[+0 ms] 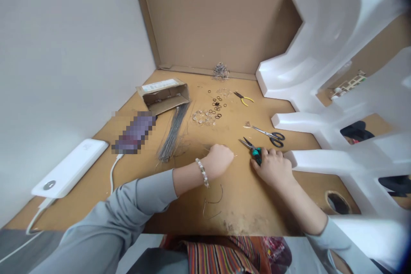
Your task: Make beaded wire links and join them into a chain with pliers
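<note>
My left hand (220, 159), a bead bracelet at its wrist, is closed low over the middle of the table. A thin piece of wire (236, 156) pokes out of the fist, its rest hidden by the fingers. To the right, my right hand (273, 165) has its fingers wrapped round the green and black handles of needle-nose pliers (256, 151). The pliers' jaws are parted and point to the upper left, near the tabletop. Scissors (269, 134) with black handles lie just beyond them. A bundle of straight grey wires (174, 135) lies left of my left hand.
Farther back are an open cardboard box (167, 105), dark rings (217, 109), clear bead loops (202, 117), yellow-handled pliers (244, 98) and a wire heap (221, 70). A white power bank (70, 167) with cables sits left. White foam blocks (308, 160) line the right edge. Bent wires (213, 201) lie in front.
</note>
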The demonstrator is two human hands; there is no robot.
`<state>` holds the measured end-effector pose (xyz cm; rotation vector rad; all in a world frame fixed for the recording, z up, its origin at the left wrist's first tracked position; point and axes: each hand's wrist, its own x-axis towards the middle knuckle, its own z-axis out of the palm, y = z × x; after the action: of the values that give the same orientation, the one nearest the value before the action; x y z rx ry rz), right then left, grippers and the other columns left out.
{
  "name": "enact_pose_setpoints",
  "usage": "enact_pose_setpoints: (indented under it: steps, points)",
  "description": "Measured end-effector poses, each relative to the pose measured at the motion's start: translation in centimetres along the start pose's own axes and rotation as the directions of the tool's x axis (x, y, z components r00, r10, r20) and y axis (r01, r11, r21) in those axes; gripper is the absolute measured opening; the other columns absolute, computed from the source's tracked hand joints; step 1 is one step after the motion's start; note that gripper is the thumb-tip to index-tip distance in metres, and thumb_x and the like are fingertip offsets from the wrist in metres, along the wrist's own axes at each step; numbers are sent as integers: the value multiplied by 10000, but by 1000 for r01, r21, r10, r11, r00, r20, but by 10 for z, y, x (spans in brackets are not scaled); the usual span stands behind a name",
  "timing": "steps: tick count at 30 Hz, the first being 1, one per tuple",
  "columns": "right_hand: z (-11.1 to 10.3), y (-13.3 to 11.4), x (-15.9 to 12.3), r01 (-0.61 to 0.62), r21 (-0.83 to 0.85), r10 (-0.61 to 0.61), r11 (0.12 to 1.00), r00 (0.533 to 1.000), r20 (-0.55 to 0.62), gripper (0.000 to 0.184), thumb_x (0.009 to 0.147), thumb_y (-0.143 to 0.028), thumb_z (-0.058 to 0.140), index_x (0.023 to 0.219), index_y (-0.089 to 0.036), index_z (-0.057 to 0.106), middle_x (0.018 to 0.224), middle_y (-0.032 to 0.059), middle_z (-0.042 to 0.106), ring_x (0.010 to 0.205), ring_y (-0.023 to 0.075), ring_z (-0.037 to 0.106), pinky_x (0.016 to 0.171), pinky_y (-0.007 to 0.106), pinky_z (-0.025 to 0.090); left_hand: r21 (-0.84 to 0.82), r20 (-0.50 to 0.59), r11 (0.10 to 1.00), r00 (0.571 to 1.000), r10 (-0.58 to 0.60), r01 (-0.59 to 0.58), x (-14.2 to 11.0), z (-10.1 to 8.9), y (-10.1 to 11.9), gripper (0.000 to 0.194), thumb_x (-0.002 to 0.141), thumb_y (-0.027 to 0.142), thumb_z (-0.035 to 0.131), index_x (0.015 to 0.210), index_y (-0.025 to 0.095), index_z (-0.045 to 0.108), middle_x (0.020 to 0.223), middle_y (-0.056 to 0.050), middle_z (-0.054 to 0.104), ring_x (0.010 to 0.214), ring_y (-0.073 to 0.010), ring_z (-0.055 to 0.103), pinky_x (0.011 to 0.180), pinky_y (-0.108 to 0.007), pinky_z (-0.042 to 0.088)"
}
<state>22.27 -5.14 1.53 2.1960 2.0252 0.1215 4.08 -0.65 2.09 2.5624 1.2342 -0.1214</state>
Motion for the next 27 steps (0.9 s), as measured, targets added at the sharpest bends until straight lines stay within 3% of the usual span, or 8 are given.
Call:
enact_pose_setpoints:
  steps: [3,5,8,10,12,17,22,27]
  points:
    - [-4,2,2,83,193,-67,978,994,-91,520,765,-540,515,1088,-137,580,1074,186,590,1039,334,494,809,424,406,-40,-8,998,998,58,-58,-2,-7,-15,135,741,106,524,718,97,657,730,-162,644,703,-247,628,639,-323,443]
    - [-7,-1,4,136,444,-67,886,983,-168,456,775,-485,533,1089,-160,600,1089,152,604,1030,287,516,855,409,406,-239,-72,966,994,82,-97,-2,-12,-26,126,737,136,513,719,122,638,686,-95,635,624,-186,586,594,-278,418]
    - [-10,-14,7,91,880,-38,465,996,-83,394,758,-446,570,1015,-156,644,897,94,667,780,194,601,755,358,477,-620,-130,764,984,126,-179,-2,-12,-34,97,747,199,520,762,143,598,624,4,577,547,-96,490,532,-203,367]
    - [-13,-26,8,16,988,-83,151,997,-3,407,691,-461,644,956,-153,665,781,59,676,654,159,599,688,341,502,-765,-139,611,978,153,-204,-1,-7,-36,118,764,237,520,784,136,577,621,27,547,536,-71,449,515,-182,346]
    - [-17,-38,9,6,1000,-82,1,997,-6,354,654,-445,689,863,-159,687,750,46,681,638,148,602,688,332,507,-814,-154,539,976,157,-215,1,0,-37,135,768,252,529,798,128,571,646,28,546,550,-65,441,518,-177,342]
    - [-11,-51,17,18,998,-31,56,999,-17,291,657,-436,692,766,-166,707,774,60,691,631,154,609,681,320,515,-824,-175,530,980,100,-201,8,14,-47,158,767,260,555,807,118,612,745,-16,621,670,-92,530,618,-202,406]
    - [4,-52,25,24,988,25,153,999,-28,298,694,-446,654,807,-175,709,745,60,686,630,167,606,676,331,515,-863,-205,472,979,-5,-178,10,7,-57,178,758,265,584,860,125,624,785,-25,646,719,-105,566,657,-214,428]
    - [7,-57,26,240,894,1,377,966,-260,209,757,-396,606,766,-219,715,788,64,680,755,192,604,753,332,488,-892,-261,401,962,-76,-210,7,-1,-54,197,745,267,608,879,122,617,798,-32,655,743,-114,583,682,-220,434]
